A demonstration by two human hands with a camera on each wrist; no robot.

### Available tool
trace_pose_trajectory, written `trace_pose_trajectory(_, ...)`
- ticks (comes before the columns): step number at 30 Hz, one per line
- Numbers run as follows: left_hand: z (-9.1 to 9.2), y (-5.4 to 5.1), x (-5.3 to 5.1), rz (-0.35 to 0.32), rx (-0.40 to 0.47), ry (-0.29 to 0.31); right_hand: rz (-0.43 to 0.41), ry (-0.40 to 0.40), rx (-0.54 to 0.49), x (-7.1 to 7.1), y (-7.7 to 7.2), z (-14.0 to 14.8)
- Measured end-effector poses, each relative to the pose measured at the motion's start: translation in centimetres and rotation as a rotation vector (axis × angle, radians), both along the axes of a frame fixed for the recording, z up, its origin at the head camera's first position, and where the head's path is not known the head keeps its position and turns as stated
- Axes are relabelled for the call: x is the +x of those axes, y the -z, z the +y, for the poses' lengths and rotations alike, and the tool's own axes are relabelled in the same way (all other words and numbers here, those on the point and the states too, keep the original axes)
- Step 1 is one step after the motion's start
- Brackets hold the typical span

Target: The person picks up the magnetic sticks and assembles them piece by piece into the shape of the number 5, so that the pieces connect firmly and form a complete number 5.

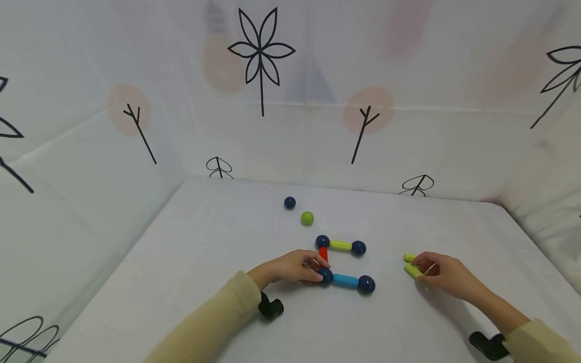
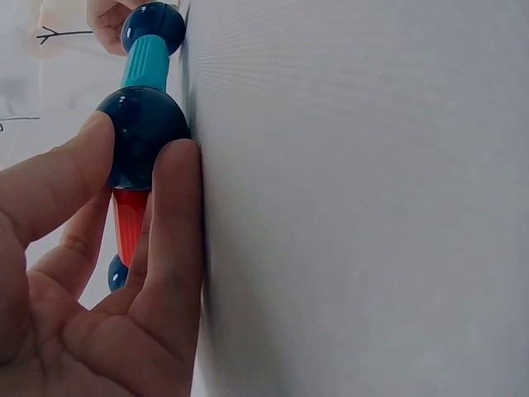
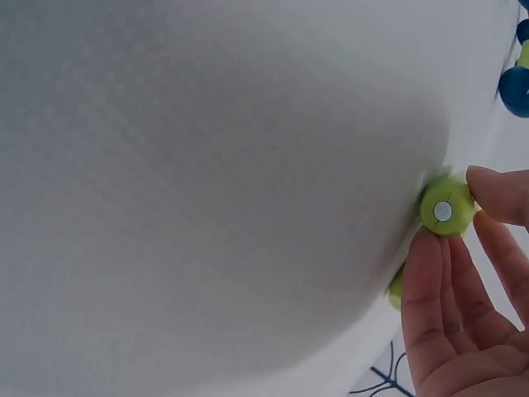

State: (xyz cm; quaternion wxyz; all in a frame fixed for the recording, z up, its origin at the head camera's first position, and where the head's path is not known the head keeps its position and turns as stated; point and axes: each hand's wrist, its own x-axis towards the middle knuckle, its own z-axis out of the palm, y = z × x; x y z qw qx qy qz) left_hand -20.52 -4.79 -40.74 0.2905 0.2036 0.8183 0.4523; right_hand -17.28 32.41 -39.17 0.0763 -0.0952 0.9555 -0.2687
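Note:
My left hand (image 1: 295, 265) pinches a dark blue ball (image 2: 147, 136) between thumb and fingers. This ball joins a light blue rod (image 1: 346, 280) ending in another dark blue ball (image 1: 366, 285). A red rod (image 1: 323, 253) leads back to a third ball (image 1: 323, 241), from which a yellow-green rod (image 1: 340, 245) runs to a further ball (image 1: 358, 247). Some red also shows under the left hand, mostly hidden. On the right, my right hand (image 1: 449, 275) holds a loose yellow-green rod (image 3: 447, 207) at the table surface, its round end showing in the right wrist view.
Beside the right fingers lies a second yellow-green rod (image 1: 409, 257). Farther back on the white table (image 1: 218, 227) are a loose green ball (image 1: 307, 218) and a loose dark blue ball (image 1: 289, 202). A printed white cloth (image 1: 308, 141) rises behind the table.

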Motion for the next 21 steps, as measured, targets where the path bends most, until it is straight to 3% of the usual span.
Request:
trace_pose_trajectory(13,0.0,0.0,0.0,-0.011,0.002,0.002,-0.106,-0.006,-0.078,0.6,-0.2,-1.9)
trace_pose_trajectory(21,-0.1,0.0,0.0,-0.017,0.002,0.009,-0.205,-0.063,-0.271,1.4,-0.4,-3.1)
